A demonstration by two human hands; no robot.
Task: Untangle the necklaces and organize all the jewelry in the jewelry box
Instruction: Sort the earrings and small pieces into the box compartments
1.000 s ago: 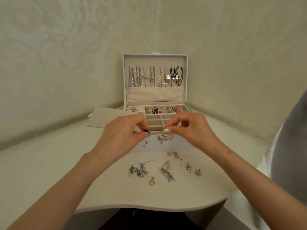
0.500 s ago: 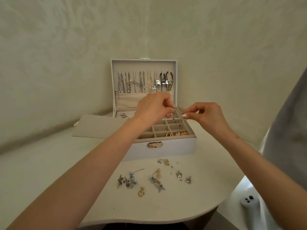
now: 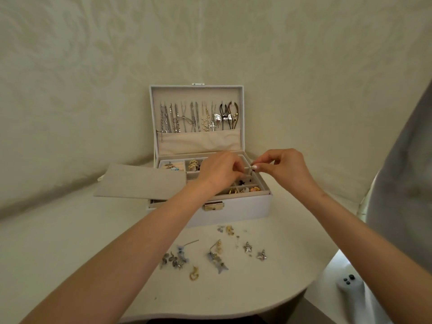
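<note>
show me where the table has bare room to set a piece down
Bare table left of the loose earrings, in front of the grey pad. A narrower strip lies right of the star earrings. Crowded directly before the jewelry box.

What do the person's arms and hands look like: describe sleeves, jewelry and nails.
The left forearm and right forearm are bare: no sleeves, watch or bracelets show. The left hand and right hand show no rings. A right fingernail looks whitish; the left nails are hidden.
</note>
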